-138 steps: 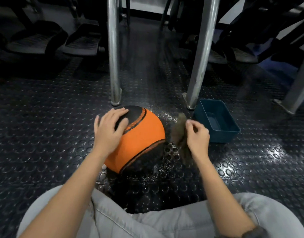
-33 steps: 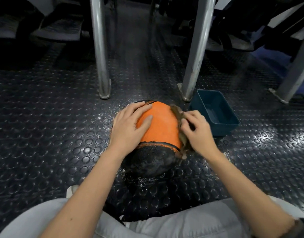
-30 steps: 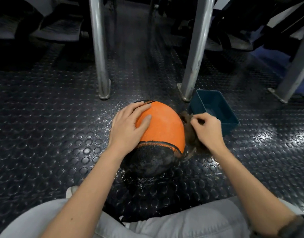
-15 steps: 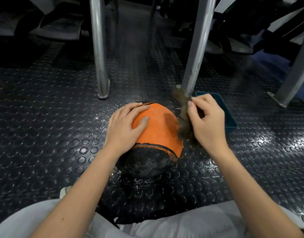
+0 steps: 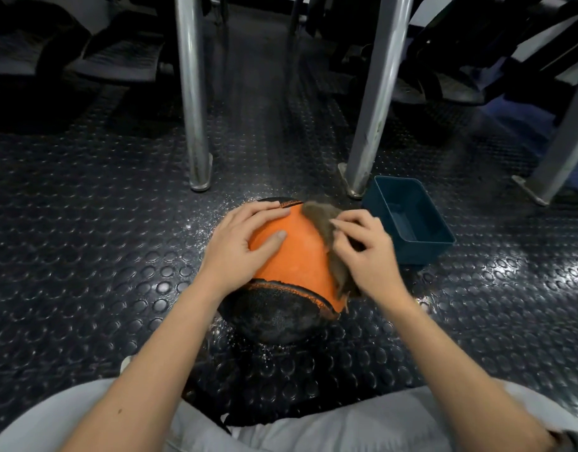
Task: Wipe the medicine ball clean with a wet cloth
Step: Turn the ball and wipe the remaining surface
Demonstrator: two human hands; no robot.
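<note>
- Left hand [image 5: 238,252] flat on the medicine ball [image 5: 294,256], fingers straight, orange panel up.
- Right hand [image 5: 366,256] pinches the cloth [image 5: 320,216], strung lengthwise down the ball's right side.

I log, by position:
- Dark rubber floor [image 5: 85,243] with raised round studs, glinting at lower right.
- Teal rectangular plastic tub [image 5: 418,254], open-topped, right of centre, standing on the floor.
- Three bare metal legs: an upright one [image 5: 191,93] upper centre-left, a leaning one [image 5: 375,93] just beside the tub, a third [image 5: 565,148] at the right edge.
- Black ribbed footplates [image 5: 118,57], upper left.
</note>
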